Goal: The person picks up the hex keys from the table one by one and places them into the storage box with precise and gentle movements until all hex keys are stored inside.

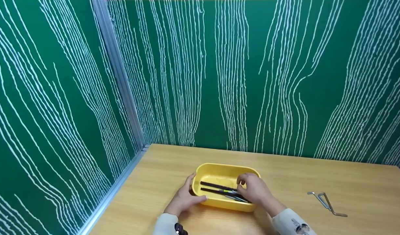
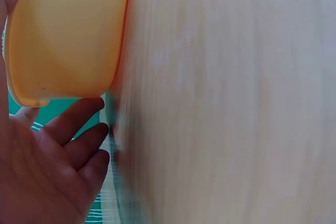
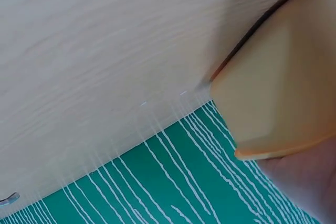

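Observation:
A yellow plastic bin (image 1: 216, 204) stands on the wooden table. My left hand (image 1: 183, 198) grips its left near corner, thumb over the front rim and fingers along the left end. In the left wrist view the fingertips touch the bin's end wall (image 2: 71, 40). My right hand (image 1: 256, 188) reaches over the right side with curled fingers inside the bin. Whether those fingers pinch anything is hidden. Two dark, slim sticks (image 1: 216, 185) lie lengthwise in the bin, with several slim pen-like items (image 1: 235, 197) partly under the right hand.
On the table (image 1: 174, 156) to the right lie a few bent metal rods (image 1: 331, 206) that look like hex keys. Green panels (image 1: 209, 98) with wavy white lines rise behind the table and along its left side. A grey metal post (image 1: 121, 65) stands at their corner.

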A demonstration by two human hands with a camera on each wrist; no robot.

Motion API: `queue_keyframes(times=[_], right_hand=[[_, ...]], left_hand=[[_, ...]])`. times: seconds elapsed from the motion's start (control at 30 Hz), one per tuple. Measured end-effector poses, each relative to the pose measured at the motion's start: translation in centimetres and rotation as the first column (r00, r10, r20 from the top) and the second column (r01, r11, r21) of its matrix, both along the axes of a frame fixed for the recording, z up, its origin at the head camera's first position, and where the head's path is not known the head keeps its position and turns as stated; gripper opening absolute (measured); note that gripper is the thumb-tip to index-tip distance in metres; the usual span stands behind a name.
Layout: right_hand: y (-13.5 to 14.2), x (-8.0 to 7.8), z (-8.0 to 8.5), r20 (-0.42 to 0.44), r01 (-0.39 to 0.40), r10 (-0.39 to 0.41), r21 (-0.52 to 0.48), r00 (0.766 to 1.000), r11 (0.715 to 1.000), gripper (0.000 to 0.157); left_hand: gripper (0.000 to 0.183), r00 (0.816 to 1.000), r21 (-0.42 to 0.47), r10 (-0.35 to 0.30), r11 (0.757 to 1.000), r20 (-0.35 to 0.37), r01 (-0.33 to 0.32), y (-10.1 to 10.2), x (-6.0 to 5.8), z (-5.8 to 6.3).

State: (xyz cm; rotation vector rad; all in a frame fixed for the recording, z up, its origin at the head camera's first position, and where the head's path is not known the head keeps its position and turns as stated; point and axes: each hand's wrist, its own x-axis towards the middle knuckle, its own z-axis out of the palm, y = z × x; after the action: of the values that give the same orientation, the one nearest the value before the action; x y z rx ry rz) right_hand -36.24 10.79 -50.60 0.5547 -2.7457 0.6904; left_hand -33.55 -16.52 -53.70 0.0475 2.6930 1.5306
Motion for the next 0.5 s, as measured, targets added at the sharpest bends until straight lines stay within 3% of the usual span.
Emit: queue_keyframes(times=[0.23, 0.5], right_hand=[[1.8, 0.3, 1.6, -0.021, -0.009, 0.007, -0.065, 1.0, 0.998, 0.011], [4.9, 0.2, 3.3, -0.014, 0.04, -0.041, -0.037, 0.999, 0.999, 0.018]], left_hand=[[0.102, 1.0, -0.008, 0.006, 1.0, 0.0, -0.006, 0.0, 0.1, 0.1], [0.103, 1.0, -0.005, 0.011, 1.0, 0.011, -0.011, 0.0, 0.2, 0.1]])
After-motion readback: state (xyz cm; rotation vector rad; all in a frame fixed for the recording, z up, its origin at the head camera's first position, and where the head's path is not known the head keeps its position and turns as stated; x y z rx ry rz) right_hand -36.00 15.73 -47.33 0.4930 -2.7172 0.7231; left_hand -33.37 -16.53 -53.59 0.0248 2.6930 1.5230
